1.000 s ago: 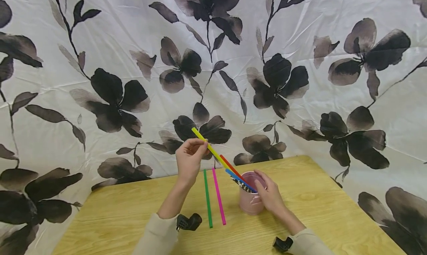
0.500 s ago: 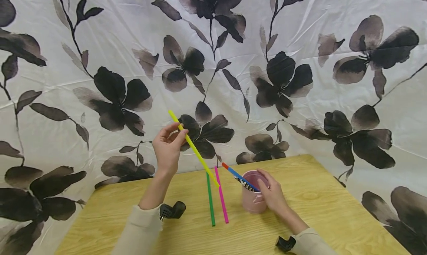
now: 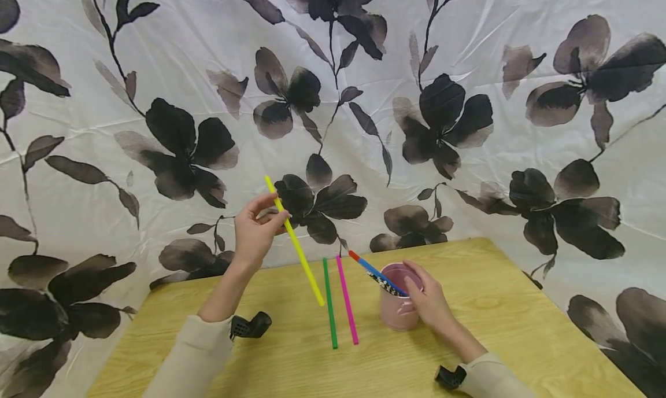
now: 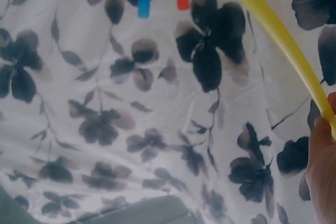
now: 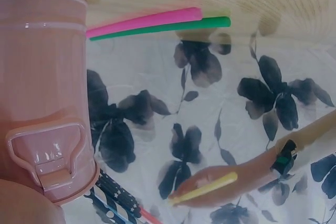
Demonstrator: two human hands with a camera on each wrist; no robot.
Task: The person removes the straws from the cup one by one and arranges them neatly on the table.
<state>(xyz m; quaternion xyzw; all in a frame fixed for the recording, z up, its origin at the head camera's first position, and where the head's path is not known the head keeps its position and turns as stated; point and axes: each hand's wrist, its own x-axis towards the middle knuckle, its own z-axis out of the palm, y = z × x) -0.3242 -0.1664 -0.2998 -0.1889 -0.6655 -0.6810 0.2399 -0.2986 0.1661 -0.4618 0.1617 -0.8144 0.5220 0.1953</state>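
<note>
My left hand (image 3: 254, 230) pinches a yellow straw (image 3: 302, 253) near its upper end, slanted in the air left of the green straw. With my right hand (image 3: 432, 297) I grip the rim and side of a pink cup (image 3: 392, 314). Out of the cup, leaning left, stick a blue straw (image 3: 370, 269), a red straw (image 3: 354, 254) and black-and-white patterned straws (image 3: 382, 282); their lower ends are hidden. A green straw (image 3: 330, 311) and a pink straw (image 3: 348, 311) lie side by side on the table. In the right wrist view the cup shows a small handle (image 5: 47, 129).
The wooden table (image 3: 484, 311) ends at the back against a white curtain (image 3: 198, 56) with dark flowers. Wrist cameras sit on my left sleeve (image 3: 195, 352) and right sleeve (image 3: 489, 375).
My left hand has drawn the yellow straw out from beside the cup and carried it left; lately it has barely moved. My right hand stays on the cup.
</note>
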